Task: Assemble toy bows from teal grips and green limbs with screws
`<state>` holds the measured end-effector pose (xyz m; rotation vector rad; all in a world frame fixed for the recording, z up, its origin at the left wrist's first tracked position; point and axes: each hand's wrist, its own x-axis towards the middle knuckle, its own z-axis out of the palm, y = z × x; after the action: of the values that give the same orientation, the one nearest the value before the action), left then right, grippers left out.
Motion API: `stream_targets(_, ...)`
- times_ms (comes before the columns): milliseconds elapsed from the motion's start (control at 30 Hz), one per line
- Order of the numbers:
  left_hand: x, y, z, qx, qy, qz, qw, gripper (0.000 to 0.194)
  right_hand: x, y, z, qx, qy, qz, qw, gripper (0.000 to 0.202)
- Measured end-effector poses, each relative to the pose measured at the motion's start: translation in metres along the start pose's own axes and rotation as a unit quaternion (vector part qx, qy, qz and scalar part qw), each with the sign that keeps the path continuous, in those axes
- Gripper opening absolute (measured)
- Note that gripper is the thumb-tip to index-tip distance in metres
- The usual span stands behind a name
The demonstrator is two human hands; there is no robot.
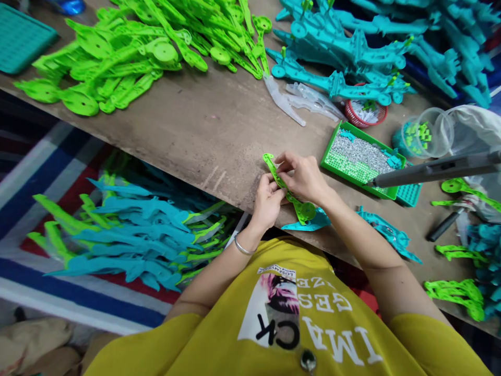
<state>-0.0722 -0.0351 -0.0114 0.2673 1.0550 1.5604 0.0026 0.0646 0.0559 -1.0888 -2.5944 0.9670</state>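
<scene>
Both my hands are closed on one long lime-green plastic part (300,209) at the table's front edge. My left hand (269,197) grips its near side, thumb and fingers pinched at the middle. From above, my right hand (303,175) bends its fingertips onto the same part; whether a small piece is between them is hidden. The part's hooked end points away from me and its round end toward me. Below that round end lies a blue plastic part (313,220). A teal part (387,232) rests to the right, beyond my right forearm.
Green parts (117,57) are heaped at the back left, teal parts (344,52) at the back right. A green tray (364,156) of small metal pieces, a red basket (366,107) and an electric screwdriver (430,171) are to the right. Finished-looking blue-green pieces (133,235) lie lower left.
</scene>
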Motion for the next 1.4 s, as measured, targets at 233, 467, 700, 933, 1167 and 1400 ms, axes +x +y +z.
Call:
stream_targets(233,0.002,-0.005,-0.004,0.008,0.009,0.010,1.000,0.049,-0.023,0.001,0.012,-0.092,-0.042,-0.030,0.994,0.033)
stream_targets(467,0.003,-0.006,-0.005,0.036,0.027,0.078,0.996,0.040,-0.031,-0.007,0.020,-0.178,-0.063,-0.099,0.977,0.032)
stream_targets(700,0.001,0.003,-0.004,0.043,-0.007,-0.031,0.999,0.044,-0.043,0.017,-0.017,-0.011,-0.023,0.015,1.000,0.038)
stream_targets(933,-0.005,0.004,-0.010,0.065,-0.029,-0.040,0.997,0.053,-0.086,0.005,-0.013,-0.107,-0.011,0.081,0.991,0.031)
stream_targets(1167,-0.007,-0.002,-0.014,0.096,-0.053,-0.022,0.994,0.069,-0.094,-0.006,0.001,-0.094,0.021,0.119,0.988,0.027)
stream_targets(1400,-0.007,-0.001,-0.011,0.106,-0.044,-0.023,0.993,0.064,-0.108,-0.011,0.019,-0.125,0.037,0.122,0.984,0.023)
